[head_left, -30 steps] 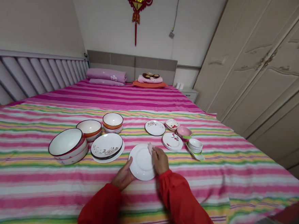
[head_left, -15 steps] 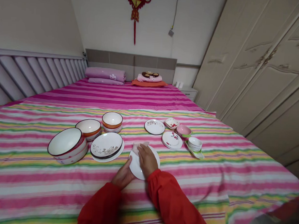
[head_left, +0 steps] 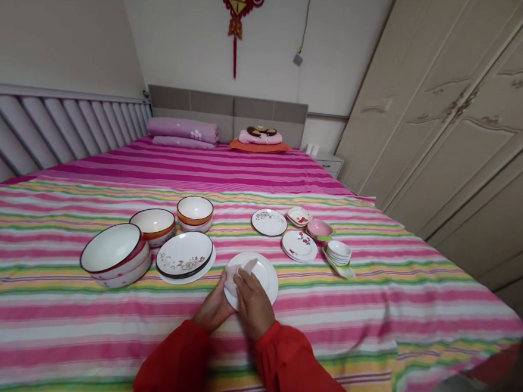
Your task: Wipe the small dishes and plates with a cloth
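Note:
A plain white plate [head_left: 262,275] lies on the striped bedspread [head_left: 371,299] just in front of me. My left hand [head_left: 213,309] grips the plate's near left rim. My right hand [head_left: 253,300] rests on the plate's left half, fingers pressed down on a small pale cloth [head_left: 233,274]. Both sleeves are red.
To the left are a patterned dark-rimmed plate [head_left: 184,255], a large red-rimmed bowl [head_left: 112,259] and two orange-banded bowls [head_left: 195,211]. To the right are small flowered plates [head_left: 299,245], a pink bowl [head_left: 319,229] and stacked small white dishes [head_left: 339,252]. A wardrobe [head_left: 450,113] stands at right.
My right hand with the cloth has slid across the plate from its right edge to its left side. My left hand has stayed on the rim.

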Motion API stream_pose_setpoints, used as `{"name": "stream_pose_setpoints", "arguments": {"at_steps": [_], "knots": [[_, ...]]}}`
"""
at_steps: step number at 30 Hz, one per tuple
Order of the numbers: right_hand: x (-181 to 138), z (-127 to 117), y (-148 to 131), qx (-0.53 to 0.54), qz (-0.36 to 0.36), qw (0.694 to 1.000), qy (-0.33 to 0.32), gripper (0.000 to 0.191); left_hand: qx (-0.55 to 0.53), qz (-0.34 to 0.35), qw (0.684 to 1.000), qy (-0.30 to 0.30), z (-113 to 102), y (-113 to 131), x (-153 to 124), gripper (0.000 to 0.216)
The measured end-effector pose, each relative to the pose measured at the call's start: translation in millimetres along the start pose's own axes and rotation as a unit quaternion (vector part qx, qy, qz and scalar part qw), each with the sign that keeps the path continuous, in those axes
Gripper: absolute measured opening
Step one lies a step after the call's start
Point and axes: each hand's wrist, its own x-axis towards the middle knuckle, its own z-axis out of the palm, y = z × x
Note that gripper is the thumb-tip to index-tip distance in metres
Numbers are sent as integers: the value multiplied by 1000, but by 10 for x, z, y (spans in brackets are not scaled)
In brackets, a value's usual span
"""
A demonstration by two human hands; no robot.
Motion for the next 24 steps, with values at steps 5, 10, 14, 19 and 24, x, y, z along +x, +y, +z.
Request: {"name": "stream_pose_setpoints", "arguments": {"at_steps": [5,10,14,19,24], "knots": [[402,-11,296,-10,73,997,23,38,2,5,999,-37,-118,-15,21,53],[268,-74,607,9,179,981,76,37,13,1,997,-70,-196,-22,18,58],[-169,-61,551,25,190,971,145,37,8,-4,995,-97,-170,-27,22,57],[-564,71,137,-2,56,991,121,45,7,-12,997,-73,-60,-13,-14,61],[-217,138,-114,-37,-32,999,21,48,-11,2,1000,-20,-5,3,-45,67]]}}
